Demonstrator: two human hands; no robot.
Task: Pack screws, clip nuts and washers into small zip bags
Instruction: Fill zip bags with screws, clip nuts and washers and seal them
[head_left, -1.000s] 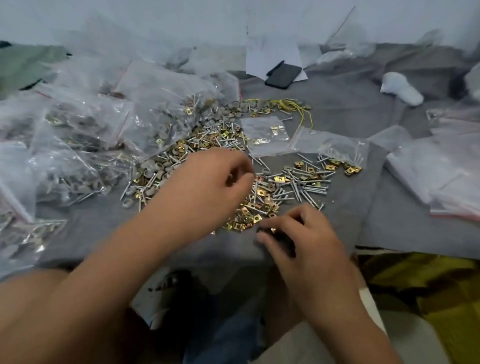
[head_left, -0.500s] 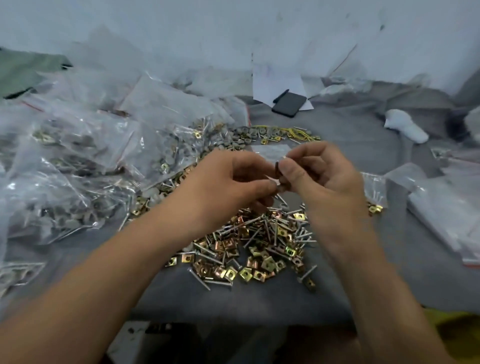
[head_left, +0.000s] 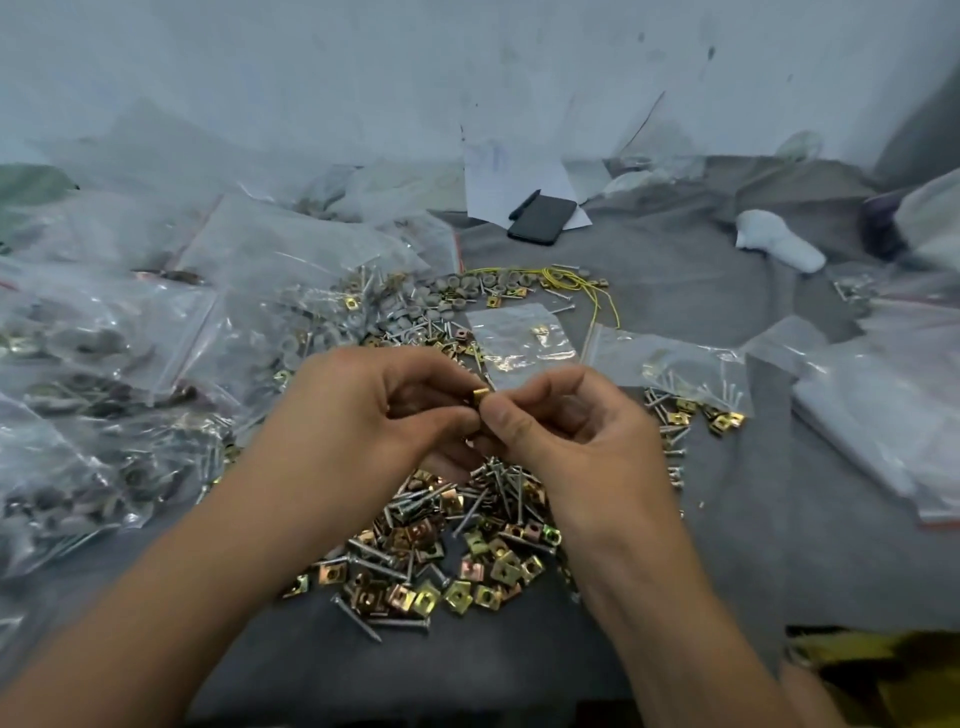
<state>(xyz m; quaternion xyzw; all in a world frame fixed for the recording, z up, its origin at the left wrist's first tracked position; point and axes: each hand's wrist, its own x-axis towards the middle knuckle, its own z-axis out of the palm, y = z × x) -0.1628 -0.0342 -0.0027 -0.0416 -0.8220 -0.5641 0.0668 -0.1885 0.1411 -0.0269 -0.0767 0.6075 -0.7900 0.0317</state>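
Observation:
My left hand (head_left: 363, 415) and my right hand (head_left: 566, 431) meet above the pile, fingertips touching. Between them a brass-coloured clip nut (head_left: 479, 396) is pinched by both hands. Below lies a heap of clip nuts (head_left: 467, 566) mixed with silver screws (head_left: 498, 483) on grey cloth (head_left: 675, 270). Grey washers (head_left: 457, 291) lie in a band further back. A small zip bag (head_left: 519, 338) lies flat just beyond my hands, with a few gold pieces inside. A second small bag (head_left: 675, 369) with screws and nuts lies to its right.
Many filled zip bags (head_left: 104, 374) are heaped on the left. Empty bags (head_left: 883, 415) are stacked on the right. A black phone (head_left: 543, 219) on white paper sits at the back, with a yellow wire (head_left: 582, 283) nearby and a white object (head_left: 779, 247) at the far right.
Both hands rose from the pile and came together. A second ago my right hand was down at the heap's near edge; now both hands pinch a clip nut in the air.

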